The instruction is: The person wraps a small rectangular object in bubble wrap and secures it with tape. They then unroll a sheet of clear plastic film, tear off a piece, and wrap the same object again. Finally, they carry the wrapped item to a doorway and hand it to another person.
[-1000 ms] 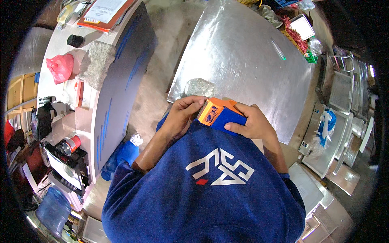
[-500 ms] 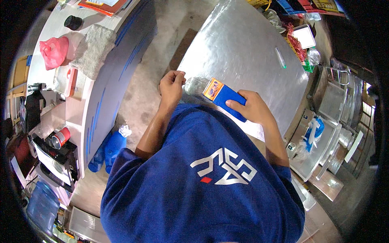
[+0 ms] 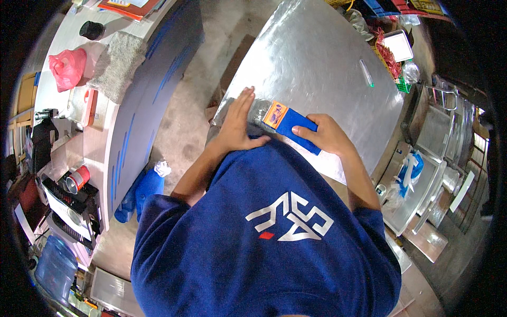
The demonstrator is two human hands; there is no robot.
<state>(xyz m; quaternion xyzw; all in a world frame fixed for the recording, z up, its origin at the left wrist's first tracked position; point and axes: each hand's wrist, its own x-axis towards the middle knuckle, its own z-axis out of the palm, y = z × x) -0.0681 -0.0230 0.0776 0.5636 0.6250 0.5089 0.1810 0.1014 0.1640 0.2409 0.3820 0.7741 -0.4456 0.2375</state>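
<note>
My right hand grips a flat blue folded item, with the thumb on top and the fingers along its far edge. At its left end is an orange label with a dark picture. Clear, wrinkled plastic film extends from the label toward my left hand. That hand lies flat at the near left edge of the shiny metal table, its fingers stretched out and its thumb spread toward me. Whether its palm presses on the film cannot be made out. A white sheet lies under the blue item.
A white pen with a green end lies on the table's right side. Baskets with red strands stand beyond it. To the left, a pale desk holds a pink plastic bag and a grey cloth. Blue containers stand below it.
My left hand has gone from a closed pinch to a flat, spread hand, its fingers reaching farther over the table edge. The right hand keeps its grip on the blue item, nearly still.
</note>
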